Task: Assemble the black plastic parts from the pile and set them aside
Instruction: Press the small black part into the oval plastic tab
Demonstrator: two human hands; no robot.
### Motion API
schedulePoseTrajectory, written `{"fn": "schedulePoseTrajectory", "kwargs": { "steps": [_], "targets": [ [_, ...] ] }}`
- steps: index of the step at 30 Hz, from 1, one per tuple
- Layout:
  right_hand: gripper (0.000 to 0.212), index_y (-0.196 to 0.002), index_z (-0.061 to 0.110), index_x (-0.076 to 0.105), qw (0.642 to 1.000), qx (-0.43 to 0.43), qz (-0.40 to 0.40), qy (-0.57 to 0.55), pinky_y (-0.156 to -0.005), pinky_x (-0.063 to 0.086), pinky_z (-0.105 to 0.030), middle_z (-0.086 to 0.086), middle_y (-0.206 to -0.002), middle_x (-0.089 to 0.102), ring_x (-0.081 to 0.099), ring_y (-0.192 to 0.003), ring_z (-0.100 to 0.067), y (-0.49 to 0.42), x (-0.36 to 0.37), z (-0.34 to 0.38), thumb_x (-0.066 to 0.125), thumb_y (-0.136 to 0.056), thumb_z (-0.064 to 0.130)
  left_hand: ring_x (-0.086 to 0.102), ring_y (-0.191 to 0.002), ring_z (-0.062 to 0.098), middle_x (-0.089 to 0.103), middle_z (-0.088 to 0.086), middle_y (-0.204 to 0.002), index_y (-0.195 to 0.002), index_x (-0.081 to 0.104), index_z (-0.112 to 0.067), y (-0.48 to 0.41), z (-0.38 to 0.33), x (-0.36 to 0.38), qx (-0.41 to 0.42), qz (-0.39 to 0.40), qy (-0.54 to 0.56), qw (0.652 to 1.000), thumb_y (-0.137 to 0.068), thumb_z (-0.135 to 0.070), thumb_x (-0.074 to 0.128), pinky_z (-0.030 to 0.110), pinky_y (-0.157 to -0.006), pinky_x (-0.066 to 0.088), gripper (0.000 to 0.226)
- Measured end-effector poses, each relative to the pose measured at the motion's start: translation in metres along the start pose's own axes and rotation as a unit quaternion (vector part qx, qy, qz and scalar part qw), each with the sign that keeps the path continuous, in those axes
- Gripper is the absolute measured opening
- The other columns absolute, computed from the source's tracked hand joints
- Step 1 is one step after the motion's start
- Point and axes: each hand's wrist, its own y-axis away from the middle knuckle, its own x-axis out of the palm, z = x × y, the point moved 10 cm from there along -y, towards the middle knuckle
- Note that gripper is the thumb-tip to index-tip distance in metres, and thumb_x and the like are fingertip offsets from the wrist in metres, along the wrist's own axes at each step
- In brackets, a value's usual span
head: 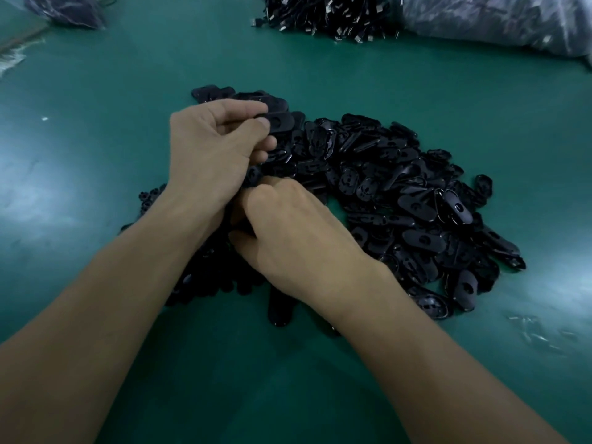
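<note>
Two forearms (96, 315) nearest, crossing the green tabletop (96, 155); right hand (298, 232) knuckles-up at the near edge of the pile (400, 203), fingers curled under, cannot tell if they grasp anything; left hand (211, 149) beyond, thumb and forefinger pinching one black oval part (279, 121) over the pile's left side. Step, by my reading: fetching the mate; next calls for aligning and pressing the two together. Count: one part held; pile beyond counting; one farther heap (326, 14).

Centre: black plastic parts (400, 193), smooth moulded, semi-glossy (edges catch light). Table (96, 155): smooth green mat, soft sheen. Top-centre heap (326, 17): black pieces with shiny metal tips. Upper-right bag (496, 20): clear crinkled plastic film.
</note>
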Motion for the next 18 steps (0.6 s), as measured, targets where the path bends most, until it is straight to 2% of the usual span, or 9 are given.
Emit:
{"fn": "schedulePoseTrajectory", "kwargs": {
  "steps": [5, 11, 15, 16, 18],
  "targets": [
    [0.014, -0.108, 0.014, 0.064, 1.000, 0.002, -0.018, -0.002, -0.089, 0.049, -0.037, -0.006, -0.109, 0.058, 0.055, -0.102, -0.026, 0.001, -0.002, -0.004, 0.060, -0.098, 0.023, 0.071, -0.068, 0.010, 0.072, -0.005, -0.066, -0.089, 0.072, -0.015, 0.000, -0.001, 0.000, 0.006, 0.000, -0.001, 1.000, -0.090, -0.004, 0.069, 0.020, -0.064, 0.055, 0.012],
    [0.010, -0.107, 0.011, 0.058, 1.000, -0.018, -0.020, -0.013, -0.084, 0.048, -0.038, -0.007, -0.112, 0.055, 0.052, -0.101, -0.026, -0.002, -0.002, -0.002, 0.056, -0.099, 0.016, 0.071, -0.068, 0.010, 0.072, -0.004, -0.065, -0.091, 0.073, -0.015, 0.000, 0.001, 0.002, 0.003, 0.007, 0.001, 1.000, -0.090, -0.005, 0.069, 0.019, -0.063, 0.054, 0.010],
    [0.006, -0.098, 0.015, 0.053, 0.991, 0.017, -0.044, -0.129, -0.073, 0.052, -0.051, -0.006, -0.097, 0.063, 0.061, -0.083, -0.029, 0.002, -0.019, -0.020, 0.052, -0.101, 0.020, 0.067, -0.062, 0.006, 0.072, -0.004, -0.064, -0.091, 0.073, -0.017, 0.001, 0.000, 0.005, 0.010, 0.020, -0.009, 1.000, -0.088, -0.005, 0.069, 0.018, -0.058, 0.051, 0.013],
    [0.008, -0.095, 0.019, 0.052, 0.982, 0.042, -0.061, -0.175, -0.067, 0.054, -0.050, -0.003, -0.090, 0.065, 0.063, -0.076, -0.026, 0.005, -0.027, -0.033, 0.052, -0.102, 0.023, 0.066, -0.059, 0.005, 0.072, -0.005, -0.064, -0.091, 0.073, -0.017, 0.002, 0.000, 0.007, 0.015, 0.026, -0.014, 0.999, -0.088, -0.004, 0.069, 0.017, -0.057, 0.051, 0.014],
    [0.013, -0.089, 0.027, 0.054, 0.961, 0.070, -0.121, -0.238, -0.063, 0.057, -0.038, 0.006, -0.082, 0.066, 0.065, -0.070, -0.011, 0.014, -0.044, -0.057, 0.055, -0.101, 0.023, 0.068, -0.062, 0.007, 0.073, -0.003, -0.066, -0.091, 0.073, -0.016, 0.004, -0.001, 0.013, 0.019, 0.043, -0.013, 0.999, -0.088, -0.003, 0.069, 0.019, -0.061, 0.054, 0.013]
  ]
}}
